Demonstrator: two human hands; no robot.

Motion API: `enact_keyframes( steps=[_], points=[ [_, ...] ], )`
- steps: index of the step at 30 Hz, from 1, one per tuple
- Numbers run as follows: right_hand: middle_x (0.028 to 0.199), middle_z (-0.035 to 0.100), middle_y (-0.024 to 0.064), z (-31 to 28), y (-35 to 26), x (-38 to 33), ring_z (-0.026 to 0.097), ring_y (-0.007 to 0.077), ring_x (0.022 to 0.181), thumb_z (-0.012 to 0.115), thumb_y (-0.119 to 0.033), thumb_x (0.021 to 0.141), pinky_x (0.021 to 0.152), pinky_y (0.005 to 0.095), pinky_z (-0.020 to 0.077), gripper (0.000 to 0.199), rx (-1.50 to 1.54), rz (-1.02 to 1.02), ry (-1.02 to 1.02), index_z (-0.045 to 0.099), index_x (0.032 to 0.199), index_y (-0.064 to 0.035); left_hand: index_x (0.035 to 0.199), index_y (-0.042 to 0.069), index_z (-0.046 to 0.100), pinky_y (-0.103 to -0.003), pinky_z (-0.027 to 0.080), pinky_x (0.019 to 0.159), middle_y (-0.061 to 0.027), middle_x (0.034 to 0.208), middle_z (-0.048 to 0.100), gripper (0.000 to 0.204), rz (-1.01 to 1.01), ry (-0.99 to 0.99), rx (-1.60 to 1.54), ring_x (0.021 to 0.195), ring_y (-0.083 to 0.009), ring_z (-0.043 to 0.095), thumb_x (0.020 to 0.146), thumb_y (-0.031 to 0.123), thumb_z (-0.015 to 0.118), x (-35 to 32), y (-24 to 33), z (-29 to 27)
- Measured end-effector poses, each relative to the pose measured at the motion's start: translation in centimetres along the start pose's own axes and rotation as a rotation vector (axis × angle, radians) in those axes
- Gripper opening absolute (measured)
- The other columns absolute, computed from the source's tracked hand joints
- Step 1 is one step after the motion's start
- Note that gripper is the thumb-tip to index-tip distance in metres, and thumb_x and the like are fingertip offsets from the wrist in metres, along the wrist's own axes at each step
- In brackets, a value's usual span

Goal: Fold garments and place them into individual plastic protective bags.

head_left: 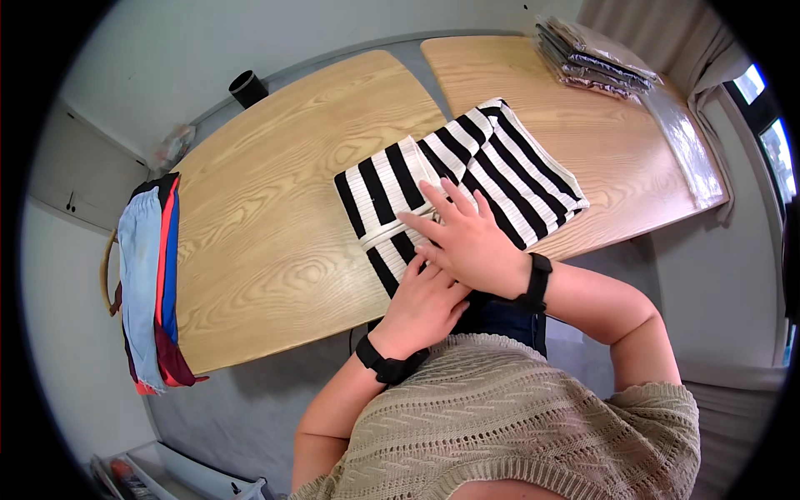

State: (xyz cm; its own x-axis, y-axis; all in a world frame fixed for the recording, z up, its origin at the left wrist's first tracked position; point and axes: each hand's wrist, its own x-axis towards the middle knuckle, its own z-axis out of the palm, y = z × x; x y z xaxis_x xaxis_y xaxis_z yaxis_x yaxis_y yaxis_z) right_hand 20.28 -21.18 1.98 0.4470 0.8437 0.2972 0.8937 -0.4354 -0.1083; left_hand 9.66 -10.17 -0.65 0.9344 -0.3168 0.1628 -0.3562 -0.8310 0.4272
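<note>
Two hands, left hand (421,304) and right hand (471,242), fingers flat open on one striped garment (458,179).

The person is wearing a loose, open-knit top in a beige, oatmeal tone, filling the lower centre and lower right of the frame; its weave is showing as small ribbed and lacy rows, and its short sleeve is ending in a scalloped edge at the right upper arm. Below the sleeves both forearms are showing bare. A black band is circling each wrist: the one by the left hand (423,307) is sitting at lower centre and looking broad with a thicker block on it, the one by the right hand (469,242) is sitting right of centre and looking narrower. A dark blue garment is showing between the arms.
</note>
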Motion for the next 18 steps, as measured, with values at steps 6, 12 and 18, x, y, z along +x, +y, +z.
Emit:
enact_keyframes(
  steps=[6, 12, 18],
  points=[
    [0.143, 0.032, 0.0141, 2.7, 2.0, -0.2, 0.036, 0.0372, 0.129, 0.053, -0.031, 0.091, 0.102, 0.0529, 0.0341, 0.039, 0.244, 0.218, -0.076, 0.046, 0.128, -0.0221, 0.09, 0.002, 0.064, -0.029, 0.049, 0.068, -0.0088, 0.083, 0.064, 0.009, -0.357, 0.642, -0.468, 0.079, -0.0191, 0.06, 0.086, 0.009, 0.061, -1.8, -3.2, -2.5],
    [0.142, 0.034, 0.0167, 3.6, 2.2, -0.2, 0.037, 0.0406, 0.128, 0.053, -0.028, 0.091, 0.102, 0.0527, 0.033, 0.037, 0.31, 0.184, -0.013, 0.047, 0.127, -0.0205, 0.111, -0.007, 0.053, -0.024, 0.048, 0.064, -0.0072, 0.093, 0.061, 0.046, -0.878, 0.538, -0.978, 0.079, -0.0106, 0.058, 0.092, 0.034, 0.058, -1.5, -7.3, -2.6],
    [0.139, 0.036, 0.0174, 4.9, 0.2, 0.4, 0.038, 0.0421, 0.126, 0.056, -0.025, 0.088, 0.101, 0.0534, 0.0333, 0.038, 0.44, 0.06, -0.01, 0.05, 0.125, -0.0171, 0.114, 0.0, 0.056, -0.028, 0.048, 0.077, -0.0042, 0.103, 0.063, 0.041, -0.902, 0.382, -1.354, 0.09, -0.0121, 0.06, 0.09, 0.034, 0.059, -4.3, -6.3, -4.7]
  ],
)
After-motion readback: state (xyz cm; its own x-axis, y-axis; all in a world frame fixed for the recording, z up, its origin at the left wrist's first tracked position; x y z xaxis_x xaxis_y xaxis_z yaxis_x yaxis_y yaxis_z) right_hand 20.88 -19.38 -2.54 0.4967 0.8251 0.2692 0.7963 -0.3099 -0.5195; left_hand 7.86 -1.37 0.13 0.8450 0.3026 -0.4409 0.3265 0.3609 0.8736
